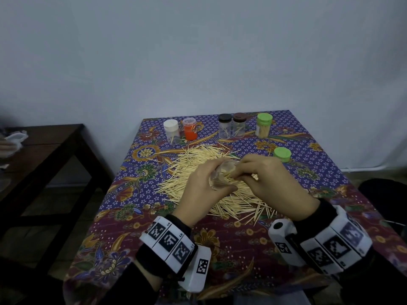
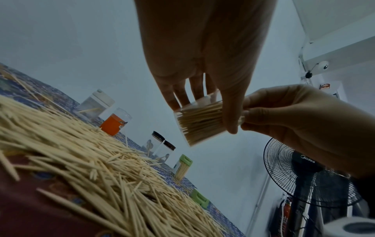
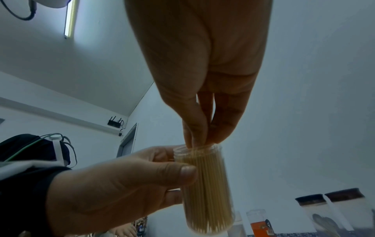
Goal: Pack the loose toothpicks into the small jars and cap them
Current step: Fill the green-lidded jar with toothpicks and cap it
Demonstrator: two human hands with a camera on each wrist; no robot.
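My left hand (image 1: 207, 186) grips a clear uncapped jar (image 1: 222, 175) packed with toothpicks, tilted with its mouth toward the right. The right wrist view shows the same jar (image 3: 207, 192) nearly full, with the left thumb across its side. My right hand (image 3: 201, 137) pinches a few toothpicks at the jar's mouth, fingertips together on the rim. Both hands hover over a wide pile of loose toothpicks (image 1: 198, 164) on the patterned tablecloth. A loose green cap (image 1: 282, 154) lies right of the pile. From the left wrist the jar (image 2: 201, 123) shows sideways, with the right hand (image 2: 304, 120) at its mouth.
Along the table's far edge stand a white-capped jar (image 1: 171, 130), an orange jar (image 1: 189, 128), a black-capped jar (image 1: 225, 126), a brown-capped jar (image 1: 239, 125) and a full green-capped jar (image 1: 263, 125). A dark side table (image 1: 44, 150) is at left, a standing fan (image 2: 304, 168) beyond the right edge.
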